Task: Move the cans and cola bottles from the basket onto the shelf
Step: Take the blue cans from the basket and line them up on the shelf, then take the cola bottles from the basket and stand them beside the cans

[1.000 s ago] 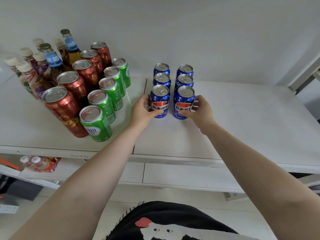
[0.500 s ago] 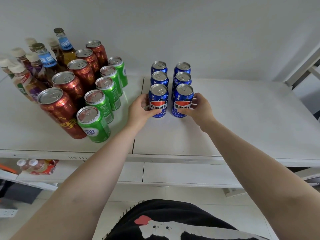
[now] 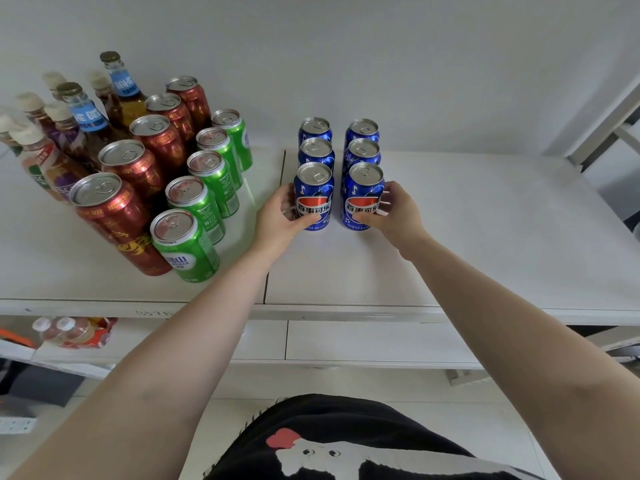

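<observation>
Two rows of blue cola cans stand upright on the white shelf (image 3: 485,237), three deep in each row. My left hand (image 3: 277,220) grips the front left blue can (image 3: 313,199), thumb across its label. My right hand (image 3: 398,213) grips the front right blue can (image 3: 364,199) the same way. Both cans rest on the shelf surface. Behind them stand the other blue cans (image 3: 363,152). No basket is in view.
Left of the blue cans stand rows of green cans (image 3: 194,202), tall red cans (image 3: 110,216) and bottles (image 3: 83,116) at the back left. The shelf's right half is bare. A pack of bottles (image 3: 72,332) lies on the lower shelf. A metal frame (image 3: 606,109) rises at right.
Both hands stay on the two front blue cans. The view has shifted slightly; the cans have not visibly moved.
</observation>
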### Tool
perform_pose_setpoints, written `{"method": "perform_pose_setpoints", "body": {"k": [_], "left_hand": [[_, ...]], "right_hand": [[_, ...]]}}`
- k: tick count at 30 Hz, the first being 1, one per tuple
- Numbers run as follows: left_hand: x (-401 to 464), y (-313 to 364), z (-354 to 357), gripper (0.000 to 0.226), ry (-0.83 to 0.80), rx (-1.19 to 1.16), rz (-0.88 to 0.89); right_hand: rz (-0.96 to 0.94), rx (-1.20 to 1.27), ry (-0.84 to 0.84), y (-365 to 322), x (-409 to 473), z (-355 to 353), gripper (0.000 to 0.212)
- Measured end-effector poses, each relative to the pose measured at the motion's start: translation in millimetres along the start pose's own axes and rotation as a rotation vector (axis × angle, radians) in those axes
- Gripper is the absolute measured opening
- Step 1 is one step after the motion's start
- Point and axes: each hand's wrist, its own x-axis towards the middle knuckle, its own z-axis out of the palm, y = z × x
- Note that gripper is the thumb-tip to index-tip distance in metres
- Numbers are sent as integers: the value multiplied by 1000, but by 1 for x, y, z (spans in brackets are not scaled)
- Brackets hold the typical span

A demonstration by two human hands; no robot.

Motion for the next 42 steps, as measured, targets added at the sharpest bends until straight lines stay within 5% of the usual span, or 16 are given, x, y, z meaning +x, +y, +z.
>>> {"method": "perform_pose_setpoints", "body": {"k": [8, 18, 30, 42], "left_hand": [[-19, -8, -2, 92, 34, 74, -47], [-150, 27, -10, 68, 230, 282, 22], [-425, 19, -52, 57, 298, 677, -297], [-689, -32, -157, 66, 449, 727, -704]], "right_hand": [[0, -68, 30, 7, -22, -1, 77], [-233, -236, -47, 10, -118, -7, 65], [-558, -652, -639, 24, -304, 61, 64], [-845, -825, -1077, 17, -526, 197, 65]]}}
